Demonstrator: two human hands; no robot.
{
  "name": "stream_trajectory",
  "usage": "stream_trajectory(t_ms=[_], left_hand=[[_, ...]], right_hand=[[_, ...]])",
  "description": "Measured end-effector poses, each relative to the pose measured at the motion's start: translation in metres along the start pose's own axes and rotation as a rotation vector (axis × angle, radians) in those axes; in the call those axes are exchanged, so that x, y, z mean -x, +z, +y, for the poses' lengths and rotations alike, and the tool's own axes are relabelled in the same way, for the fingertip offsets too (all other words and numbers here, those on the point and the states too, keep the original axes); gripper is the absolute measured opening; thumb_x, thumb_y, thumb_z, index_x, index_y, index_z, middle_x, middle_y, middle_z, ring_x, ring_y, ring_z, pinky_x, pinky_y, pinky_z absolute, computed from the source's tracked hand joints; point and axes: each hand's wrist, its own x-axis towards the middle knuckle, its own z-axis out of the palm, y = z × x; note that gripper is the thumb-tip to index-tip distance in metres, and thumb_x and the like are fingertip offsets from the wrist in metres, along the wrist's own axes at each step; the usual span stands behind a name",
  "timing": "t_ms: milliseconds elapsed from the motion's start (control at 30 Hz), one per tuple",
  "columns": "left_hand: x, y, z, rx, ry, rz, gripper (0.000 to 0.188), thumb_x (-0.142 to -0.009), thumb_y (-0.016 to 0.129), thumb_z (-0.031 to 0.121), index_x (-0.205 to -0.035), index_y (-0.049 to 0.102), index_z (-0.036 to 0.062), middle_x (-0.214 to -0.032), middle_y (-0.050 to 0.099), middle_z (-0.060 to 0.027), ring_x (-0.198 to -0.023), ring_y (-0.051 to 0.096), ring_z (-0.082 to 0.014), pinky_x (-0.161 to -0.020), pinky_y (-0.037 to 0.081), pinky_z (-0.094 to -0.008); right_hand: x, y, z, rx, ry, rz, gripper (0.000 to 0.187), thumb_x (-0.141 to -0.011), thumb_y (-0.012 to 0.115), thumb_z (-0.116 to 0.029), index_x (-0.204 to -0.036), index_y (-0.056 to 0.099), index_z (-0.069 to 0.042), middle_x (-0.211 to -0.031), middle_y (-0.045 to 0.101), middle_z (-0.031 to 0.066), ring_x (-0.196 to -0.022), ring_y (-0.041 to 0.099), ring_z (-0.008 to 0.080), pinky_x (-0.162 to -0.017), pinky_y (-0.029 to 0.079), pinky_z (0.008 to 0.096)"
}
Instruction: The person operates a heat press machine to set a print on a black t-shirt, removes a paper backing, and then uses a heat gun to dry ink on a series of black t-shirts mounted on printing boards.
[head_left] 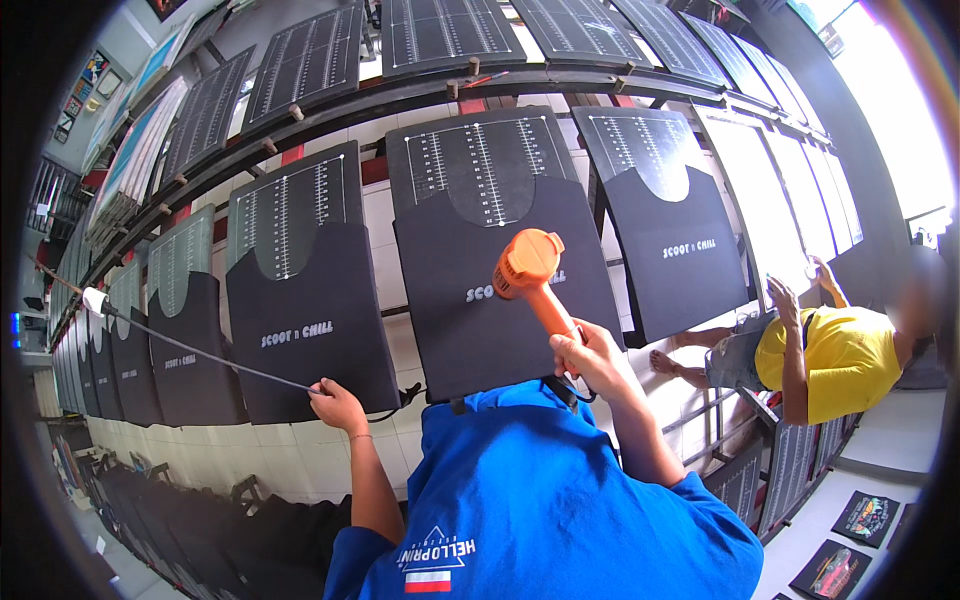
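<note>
My right hand (592, 360) is wrapped round the handle of an orange hair dryer (532, 262), which hangs over a black T-shirt (470, 350). That shirt is stretched on a dark board (450, 150) with white ruler marks, and the dryer covers part of its pale chest lettering. My left hand (338, 407) is closed on a grey cord (225, 362), held out to the left in front of another black shirt (310, 305). Further along the cord hangs a white plug-like piece (96, 301).
Rows of boards with black shirts run left and right, one shirt (680, 260) being to my right. More bare marked boards (450, 35) stand behind a metal rail (540, 78). At right, a person in yellow (840, 360) has hands at a white panel (750, 190).
</note>
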Motion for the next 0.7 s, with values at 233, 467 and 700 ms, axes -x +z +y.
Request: stream_trajectory(t_ms=[233,467,700], left_hand=[[0.001,-0.001,0.002,0.015,-0.020,0.004,0.027,-0.096,0.052,0.027,-0.094,0.058,0.0007,-0.086,0.062,-0.0142,-0.083,0.059,-0.0341,-0.073,0.045,-0.0463],[0.001,-0.002,0.001,0.017,-0.009,0.004,0.027,-0.096,0.053,0.026,-0.095,0.059,-0.0002,-0.086,0.062,-0.0147,-0.083,0.059,-0.0343,-0.074,0.046,-0.0464],[0.000,-0.001,-0.002,-0.004,0.019,0.045,0.027,-0.095,0.053,0.025,-0.095,0.060,-0.0016,-0.088,0.064,-0.0190,-0.084,0.060,-0.0390,-0.074,0.045,-0.0493]], right_hand=[[0.002,0.008,-0.007,0.032,0.040,-0.064,0.039,-0.095,0.064,-0.024,-0.122,0.057,0.002,-0.073,0.056,-0.0005,-0.064,0.056,0.0075,-0.060,0.047,0.0239],[-0.003,0.011,0.003,-0.006,0.016,-0.128,0.037,-0.094,0.064,-0.027,-0.116,0.058,0.002,-0.072,0.057,0.0006,-0.062,0.057,0.0071,-0.054,0.044,0.0219],[0.000,0.026,-0.015,0.105,0.003,-0.211,0.042,-0.093,0.064,-0.025,-0.122,0.056,0.004,-0.075,0.059,0.0007,-0.066,0.058,0.0070,-0.062,0.048,0.0237]])
